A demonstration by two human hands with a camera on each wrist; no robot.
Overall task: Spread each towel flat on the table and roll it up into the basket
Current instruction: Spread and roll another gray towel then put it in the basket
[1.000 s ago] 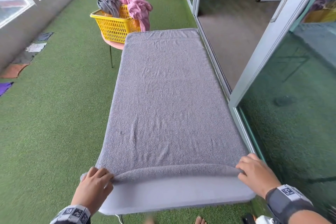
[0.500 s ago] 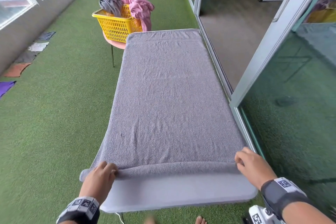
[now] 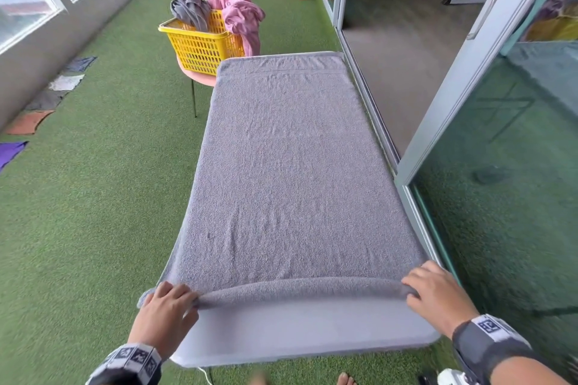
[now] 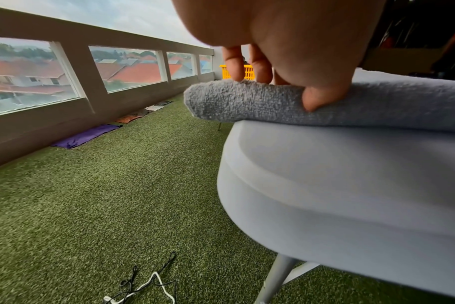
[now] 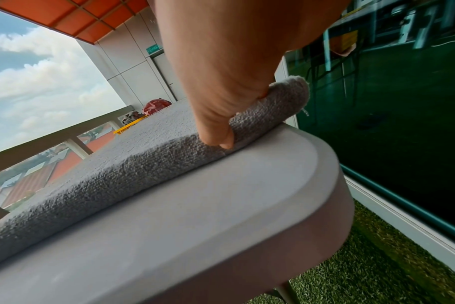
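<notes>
Grey towel [image 3: 291,172] lies flat along the table [image 3: 312,334], near edge curled into a thin roll. Left hand [image 3: 165,312] and right hand [image 3: 438,297] each pinch a roll end, fingers curled over, thumbs under. Yellow basket [image 3: 200,47] sits beyond the far-left corner.

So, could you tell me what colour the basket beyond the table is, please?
The basket is bright yellow, seen best in the head view.
</notes>
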